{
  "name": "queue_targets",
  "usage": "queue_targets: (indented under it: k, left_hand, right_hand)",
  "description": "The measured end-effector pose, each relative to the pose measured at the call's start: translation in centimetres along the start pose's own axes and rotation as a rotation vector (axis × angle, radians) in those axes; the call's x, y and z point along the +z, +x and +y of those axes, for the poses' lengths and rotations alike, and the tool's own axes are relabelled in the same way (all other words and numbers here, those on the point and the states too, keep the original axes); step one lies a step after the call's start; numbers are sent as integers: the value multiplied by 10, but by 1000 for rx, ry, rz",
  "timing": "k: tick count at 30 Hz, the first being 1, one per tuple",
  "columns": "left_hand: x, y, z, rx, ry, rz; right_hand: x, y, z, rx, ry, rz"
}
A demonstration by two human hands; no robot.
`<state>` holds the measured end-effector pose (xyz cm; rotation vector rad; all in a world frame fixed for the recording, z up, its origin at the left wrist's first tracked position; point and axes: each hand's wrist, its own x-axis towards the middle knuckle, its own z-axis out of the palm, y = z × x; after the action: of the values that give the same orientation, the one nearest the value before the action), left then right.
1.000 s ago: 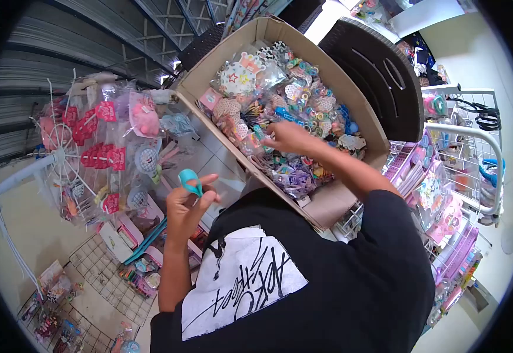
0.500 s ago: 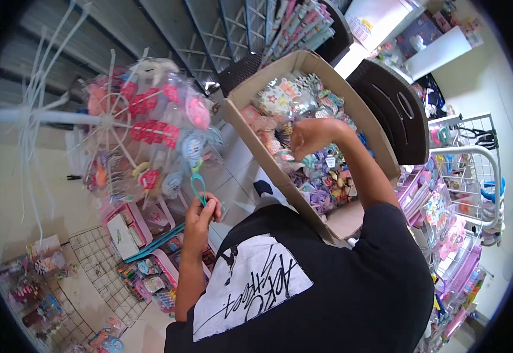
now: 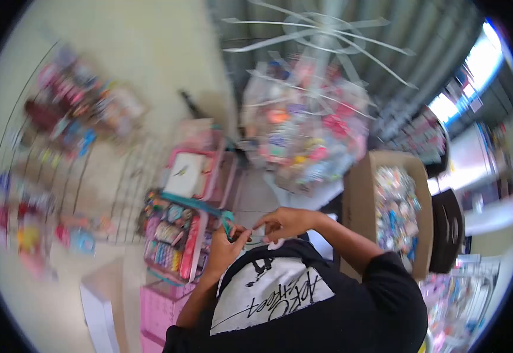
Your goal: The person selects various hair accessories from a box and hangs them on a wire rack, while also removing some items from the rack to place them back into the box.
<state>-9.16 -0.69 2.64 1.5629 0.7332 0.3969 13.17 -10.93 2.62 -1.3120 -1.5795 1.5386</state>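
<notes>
Both hands meet just in front of the black shirt. My left hand (image 3: 228, 247) is closed on a teal band (image 3: 227, 223), whose loop sticks up above the fingers. Beside it, my right hand (image 3: 283, 223) has its fingers bent toward a small whitish item (image 3: 259, 232) between the hands; blur hides whether the fingertips grip it. Left of the hands is a pink-edged bin (image 3: 194, 250) of small colourful goods. To the right stands a cardboard box (image 3: 357, 200) full of packaged trinkets.
A white rotating rack (image 3: 321, 26) hung with packaged accessories stands ahead. Wire grid with hanging goods (image 3: 80, 88) is at the left. A pink crate (image 3: 156, 312) sits at lower left, and a dark brown chair (image 3: 446, 229) is beyond the box.
The view has swung left. My right hand has left the cardboard box and come beside my left hand, which still holds the teal band.
</notes>
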Motion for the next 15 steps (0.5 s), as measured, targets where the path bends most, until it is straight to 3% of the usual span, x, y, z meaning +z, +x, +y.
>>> queue_targets:
  k: [3, 4, 7, 9, 12, 15]
  left_hand:
    - [-54, -39, -15, 33, 163, 190]
    - [-71, -52, -31, 111, 249, 252]
    - [-105, -89, -56, -10, 51, 405]
    - [-121, -108, -46, 49, 12, 559]
    - [-141, -129, -44, 108, -70, 770]
    - [-162, -150, -44, 113, -121, 919]
  right_hand:
    - [25, 57, 10, -90, 72, -199]
    - [31, 78, 9, -25, 84, -232]
    - [57, 147, -6, 61, 139, -377]
    - [68, 178, -22, 103, 190, -445]
    - [86, 224, -60, -97, -159, -430]
    - [83, 264, -97, -280, -115, -348]
